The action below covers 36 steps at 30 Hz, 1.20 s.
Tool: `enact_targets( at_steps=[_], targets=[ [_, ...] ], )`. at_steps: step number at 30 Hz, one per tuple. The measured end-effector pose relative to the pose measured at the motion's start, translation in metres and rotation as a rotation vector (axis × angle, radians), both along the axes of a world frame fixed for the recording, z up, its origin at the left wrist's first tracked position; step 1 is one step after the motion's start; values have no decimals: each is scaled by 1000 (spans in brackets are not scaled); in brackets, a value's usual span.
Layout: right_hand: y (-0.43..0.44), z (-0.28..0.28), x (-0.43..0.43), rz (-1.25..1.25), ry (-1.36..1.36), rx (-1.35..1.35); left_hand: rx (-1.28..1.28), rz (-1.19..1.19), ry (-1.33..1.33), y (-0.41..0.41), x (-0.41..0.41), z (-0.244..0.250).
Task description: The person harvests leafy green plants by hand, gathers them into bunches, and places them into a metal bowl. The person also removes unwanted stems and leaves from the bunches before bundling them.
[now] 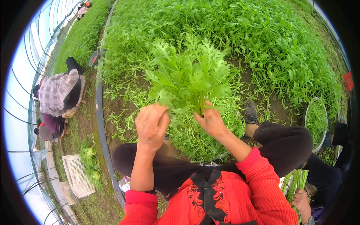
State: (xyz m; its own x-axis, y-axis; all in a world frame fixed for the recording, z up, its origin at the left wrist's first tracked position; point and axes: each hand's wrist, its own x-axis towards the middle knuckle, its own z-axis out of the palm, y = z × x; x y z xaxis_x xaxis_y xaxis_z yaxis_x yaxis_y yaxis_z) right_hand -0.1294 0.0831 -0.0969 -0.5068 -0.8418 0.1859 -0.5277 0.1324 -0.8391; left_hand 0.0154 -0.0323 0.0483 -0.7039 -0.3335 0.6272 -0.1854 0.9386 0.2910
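Note:
My right hand [211,119] grips an upright bunch of leafy chrysanthemum greens [188,76] by its stems, leaves fanning up and away from me. Left of the bunch is my left hand [152,125], slightly blurred, its fingers curled at the edge of the lower leaves; whether it pinches a leaf is hidden. Under both hands, between my knees, lies a heap of cut greens [197,140]. A pale rim shows at the heap's near edge, but the container is mostly covered.
Standing greens [239,25] fill the bed ahead. A dark pipe [100,112] runs along my left, with a white plastic crate [78,175] beyond it. Co-workers sit at far left; at right, another person's hand [301,201] holds stems near a tub of greens [316,123].

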Motion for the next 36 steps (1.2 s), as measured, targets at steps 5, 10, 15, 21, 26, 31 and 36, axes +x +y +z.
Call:
enact_targets(
  at_steps=[5, 10, 15, 21, 26, 31, 36],
  targets=[
    [11, -69, -38, -44, 419, -199, 423, 261, 197, -31, 29, 20],
    [14, 9, -58, -94, 540, -238, -291, 336, -589, -33, 54, 12],
    [16, 10, -59, -82, 514, -341, 195, 418, -362, -33, 57, 17],
    [17, -2, -62, -135, 601, -298, 188, 21, -24, -22, 37, 47],
    [21, 14, -60, -121, 776, -327, 383, -288, -20, 5, 14, 70],
    [21, 19, -55, -78, 765, -333, 320, -423, -398, 17, 4, 69],
    [22, 18, -58, -68, 772, -325, 294, -435, -590, 24, 13, 58]
  ],
)
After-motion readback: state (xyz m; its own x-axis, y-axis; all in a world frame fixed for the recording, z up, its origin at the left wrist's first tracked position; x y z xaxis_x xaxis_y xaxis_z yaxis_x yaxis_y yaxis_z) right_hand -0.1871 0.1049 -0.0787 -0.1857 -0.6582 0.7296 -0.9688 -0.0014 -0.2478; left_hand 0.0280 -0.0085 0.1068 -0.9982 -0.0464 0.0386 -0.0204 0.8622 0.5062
